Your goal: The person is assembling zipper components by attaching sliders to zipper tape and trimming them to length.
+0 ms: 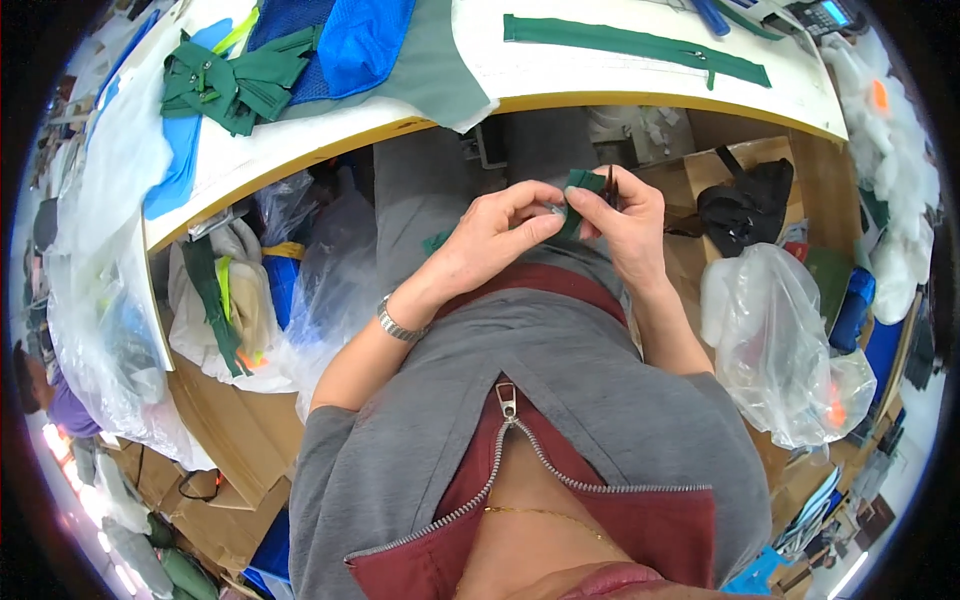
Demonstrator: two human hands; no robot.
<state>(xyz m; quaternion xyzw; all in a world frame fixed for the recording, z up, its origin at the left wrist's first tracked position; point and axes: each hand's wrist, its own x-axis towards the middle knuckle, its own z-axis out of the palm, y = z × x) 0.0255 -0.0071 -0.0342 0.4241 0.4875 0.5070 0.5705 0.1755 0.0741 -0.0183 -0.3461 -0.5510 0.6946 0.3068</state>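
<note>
Just above the centre of the frame we see both hands meeting over the lap, below the table edge. The left hand (497,235) has thumb and forefinger pressed together on a small piece of dark green fabric (578,196), and the right hand (627,222) pinches the same piece from the other side, fingers curled tight. A thin dark tool (610,188) stands up out of the right hand's grip, touching the fabric; we cannot tell what kind it is. A metal watch (397,322) sits on the left wrist.

Along the top, the white table (600,75) curves across the frame. A long green zipper (635,45) lies flat at upper right, a heap of green zipper pieces (232,82) at upper left, blue mesh cloth (350,40) beside it. At right, a clear plastic bag (775,340) sits near a cardboard box (740,165).
</note>
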